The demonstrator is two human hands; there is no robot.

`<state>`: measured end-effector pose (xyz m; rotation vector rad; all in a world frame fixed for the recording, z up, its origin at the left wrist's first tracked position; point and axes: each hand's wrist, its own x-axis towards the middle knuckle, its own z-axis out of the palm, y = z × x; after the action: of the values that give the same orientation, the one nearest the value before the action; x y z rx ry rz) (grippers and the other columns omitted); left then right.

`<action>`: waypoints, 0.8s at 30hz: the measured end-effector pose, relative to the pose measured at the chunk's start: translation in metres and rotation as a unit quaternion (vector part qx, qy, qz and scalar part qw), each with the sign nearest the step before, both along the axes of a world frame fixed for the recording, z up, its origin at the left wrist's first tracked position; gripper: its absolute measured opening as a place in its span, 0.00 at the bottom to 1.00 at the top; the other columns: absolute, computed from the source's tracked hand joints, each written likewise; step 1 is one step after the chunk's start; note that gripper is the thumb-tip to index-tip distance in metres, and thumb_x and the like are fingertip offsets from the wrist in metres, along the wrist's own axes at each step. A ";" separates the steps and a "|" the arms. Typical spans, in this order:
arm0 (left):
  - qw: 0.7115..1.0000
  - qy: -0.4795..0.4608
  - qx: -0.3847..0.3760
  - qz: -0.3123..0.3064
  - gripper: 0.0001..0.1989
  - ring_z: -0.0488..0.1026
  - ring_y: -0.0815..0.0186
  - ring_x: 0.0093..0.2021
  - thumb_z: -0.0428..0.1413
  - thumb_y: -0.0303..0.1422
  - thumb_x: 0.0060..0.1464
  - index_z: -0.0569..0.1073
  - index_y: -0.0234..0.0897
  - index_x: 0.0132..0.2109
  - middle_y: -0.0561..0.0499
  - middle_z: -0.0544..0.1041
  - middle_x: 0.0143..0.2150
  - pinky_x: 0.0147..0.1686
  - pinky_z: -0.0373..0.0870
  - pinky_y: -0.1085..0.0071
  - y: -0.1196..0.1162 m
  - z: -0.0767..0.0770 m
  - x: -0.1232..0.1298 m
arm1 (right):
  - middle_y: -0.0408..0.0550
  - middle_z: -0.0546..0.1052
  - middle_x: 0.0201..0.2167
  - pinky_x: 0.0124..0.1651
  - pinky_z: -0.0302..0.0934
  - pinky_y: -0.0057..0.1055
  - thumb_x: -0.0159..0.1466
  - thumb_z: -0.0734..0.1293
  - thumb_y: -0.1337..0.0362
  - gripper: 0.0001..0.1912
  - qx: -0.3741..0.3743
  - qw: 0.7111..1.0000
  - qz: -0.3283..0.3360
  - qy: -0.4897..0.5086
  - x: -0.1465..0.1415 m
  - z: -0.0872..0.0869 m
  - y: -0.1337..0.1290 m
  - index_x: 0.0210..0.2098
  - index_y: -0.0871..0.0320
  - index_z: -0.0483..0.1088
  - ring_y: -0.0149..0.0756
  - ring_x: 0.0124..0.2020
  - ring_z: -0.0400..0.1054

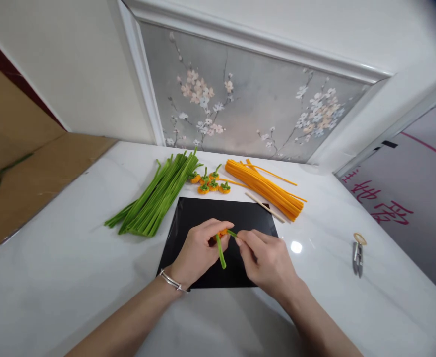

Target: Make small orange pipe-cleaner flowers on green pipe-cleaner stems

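Note:
Above a black mat point(203, 275), my left hand point(202, 248) is closed around a small orange pipe-cleaner piece point(222, 232), mostly hidden by the fingers. A green pipe cleaner point(221, 253) comes out of it, one end hanging down toward me and the other pointing right. My right hand point(264, 258) pinches that right end between thumb and forefinger. Behind the mat sit several finished orange pieces with green tops point(213, 184), shaped like little persimmons.
A bundle of green pipe cleaners point(158, 198) lies at the left, an orange bundle point(266, 191) at the right. A thin wooden stick point(264, 207) rests by the mat's far right corner. Small thread snips point(358, 255) lie farther right. A wall panel point(247, 114) closes off the back.

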<state>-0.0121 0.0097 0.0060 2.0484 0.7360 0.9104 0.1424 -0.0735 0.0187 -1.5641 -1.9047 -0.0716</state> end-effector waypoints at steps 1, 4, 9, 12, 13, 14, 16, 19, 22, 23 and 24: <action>1.000 -0.001 0.024 -0.001 0.13 0.74 0.67 0.36 0.53 0.24 0.56 0.76 0.37 0.47 0.48 0.76 0.39 0.37 0.70 0.73 0.001 -0.002 -0.001 | 0.44 0.72 0.22 0.27 0.55 0.26 0.66 0.57 0.69 0.11 0.011 1.000 0.006 -0.018 -0.004 0.000 -0.001 0.34 0.58 0.70 0.30 0.21 0.65; 0.996 -0.009 0.084 -0.022 0.15 0.74 0.67 0.38 0.52 0.23 0.57 0.74 0.37 0.50 0.47 0.75 0.41 0.38 0.72 0.72 0.002 -0.008 -0.003 | 0.43 0.71 0.21 0.26 0.52 0.27 0.66 0.57 0.70 0.11 0.037 0.998 0.019 -0.052 -0.018 -0.003 -0.003 0.33 0.59 0.70 0.30 0.20 0.62; 0.994 -0.004 0.109 -0.022 0.17 0.75 0.66 0.40 0.50 0.22 0.59 0.71 0.38 0.54 0.46 0.75 0.44 0.40 0.75 0.70 0.001 -0.012 -0.003 | 0.43 0.71 0.19 0.24 0.51 0.27 0.66 0.57 0.70 0.12 0.010 0.997 0.033 -0.075 -0.025 -0.010 -0.003 0.30 0.60 0.68 0.29 0.18 0.62; 0.991 0.007 0.130 0.011 0.17 0.76 0.64 0.44 0.50 0.23 0.59 0.72 0.36 0.53 0.44 0.76 0.46 0.43 0.76 0.69 0.002 -0.012 -0.003 | 0.44 0.74 0.23 0.25 0.53 0.26 0.67 0.56 0.68 0.11 -0.046 0.998 0.012 -0.032 -0.019 -0.010 0.000 0.33 0.59 0.68 0.31 0.21 0.67; 0.989 0.013 0.143 0.020 0.17 0.76 0.63 0.45 0.50 0.22 0.59 0.71 0.35 0.54 0.43 0.76 0.47 0.45 0.75 0.68 0.003 -0.012 -0.003 | 0.45 0.75 0.26 0.27 0.56 0.26 0.68 0.56 0.68 0.11 -0.066 0.998 0.008 0.000 -0.017 -0.010 0.001 0.36 0.59 0.69 0.32 0.24 0.69; 0.987 0.021 0.157 0.027 0.18 0.75 0.63 0.47 0.50 0.22 0.59 0.71 0.35 0.54 0.43 0.75 0.48 0.47 0.75 0.68 0.004 -0.012 -0.003 | 0.46 0.76 0.29 0.29 0.58 0.26 0.68 0.55 0.67 0.11 -0.084 0.996 0.008 0.041 -0.015 -0.010 0.003 0.40 0.59 0.68 0.33 0.27 0.71; 0.981 0.044 0.187 0.030 0.19 0.75 0.62 0.48 0.48 0.21 0.59 0.70 0.35 0.56 0.42 0.75 0.49 0.49 0.74 0.66 0.006 -0.014 -0.004 | 0.47 0.77 0.33 0.32 0.62 0.25 0.69 0.55 0.66 0.11 -0.113 0.985 0.018 0.128 -0.015 -0.010 0.005 0.45 0.58 0.66 0.32 0.31 0.72; 0.973 0.083 0.216 0.008 0.23 0.74 0.59 0.51 0.46 0.19 0.57 0.67 0.34 0.58 0.40 0.74 0.51 0.51 0.73 0.62 0.008 -0.016 -0.007 | 0.46 0.77 0.34 0.32 0.64 0.25 0.66 0.61 0.60 0.11 -0.127 0.977 0.021 0.173 -0.020 -0.013 0.006 0.46 0.59 0.65 0.32 0.30 0.72; 0.972 0.108 0.208 -0.006 0.25 0.73 0.57 0.52 0.45 0.18 0.56 0.66 0.32 0.59 0.38 0.73 0.52 0.50 0.74 0.60 0.008 -0.018 -0.009 | 0.49 0.78 0.37 0.32 0.64 0.29 0.60 0.68 0.57 0.20 -0.110 0.990 -0.007 0.087 -0.025 -0.016 0.006 0.48 0.61 0.65 0.38 0.33 0.73; 0.974 0.108 0.198 -0.007 0.25 0.73 0.57 0.52 0.44 0.18 0.56 0.66 0.33 0.60 0.38 0.73 0.53 0.50 0.74 0.60 0.008 -0.018 -0.009 | 0.49 0.78 0.38 0.31 0.63 0.29 0.61 0.68 0.58 0.20 -0.100 0.994 -0.016 0.048 -0.026 -0.017 0.006 0.49 0.61 0.65 0.39 0.34 0.73; 0.977 0.104 0.184 -0.010 0.26 0.72 0.57 0.53 0.44 0.18 0.55 0.66 0.33 0.60 0.38 0.72 0.54 0.51 0.73 0.60 0.008 -0.018 -0.009 | 0.49 0.78 0.37 0.30 0.62 0.29 0.63 0.66 0.60 0.18 -0.088 0.996 -0.024 0.009 -0.025 -0.017 0.005 0.50 0.61 0.65 0.39 0.33 0.74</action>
<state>-0.0211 0.0177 -0.0116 2.5014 0.6934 0.8804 0.1173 -0.0681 0.0014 -1.7221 -1.9022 0.0917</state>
